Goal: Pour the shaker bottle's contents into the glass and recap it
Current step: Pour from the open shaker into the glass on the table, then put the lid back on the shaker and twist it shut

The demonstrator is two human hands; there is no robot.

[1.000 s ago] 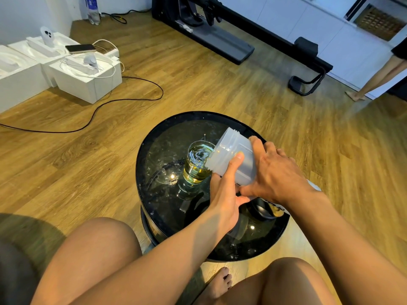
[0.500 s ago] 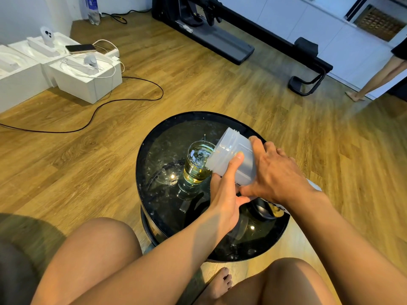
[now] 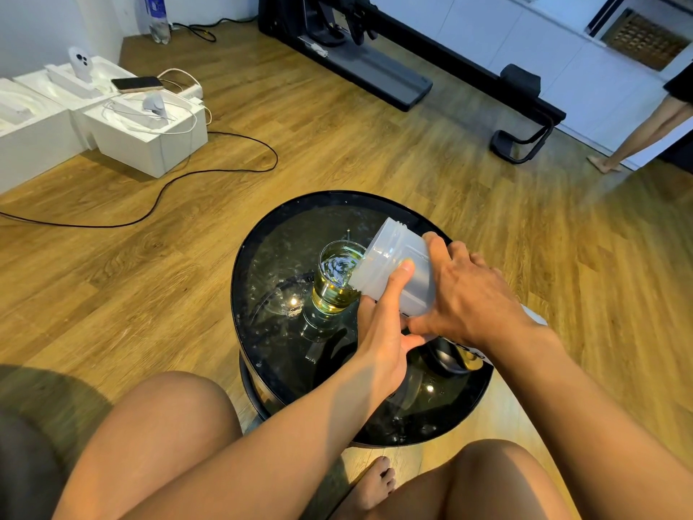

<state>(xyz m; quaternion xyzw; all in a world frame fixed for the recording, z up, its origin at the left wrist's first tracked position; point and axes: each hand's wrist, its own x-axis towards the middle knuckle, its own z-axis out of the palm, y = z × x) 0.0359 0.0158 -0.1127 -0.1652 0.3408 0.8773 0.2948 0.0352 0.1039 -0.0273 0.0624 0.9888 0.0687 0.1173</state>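
Head view: both hands tipped the shaker bottle (image 3: 393, 272) over the glass (image 3: 335, 281).
Left hand (image 3: 382, 332) and right hand (image 3: 468, 294) gripped its sides; the glass stood on the black table (image 3: 262, 332).

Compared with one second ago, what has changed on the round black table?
Almost nothing visibly moved. Both hands, left hand and right hand, still hold the translucent plastic shaker bottle tilted, mouth over the clear glass of yellowish liquid. The liquid's surface ripples a little differently. The glass stayed in place on the round black glass-topped table.
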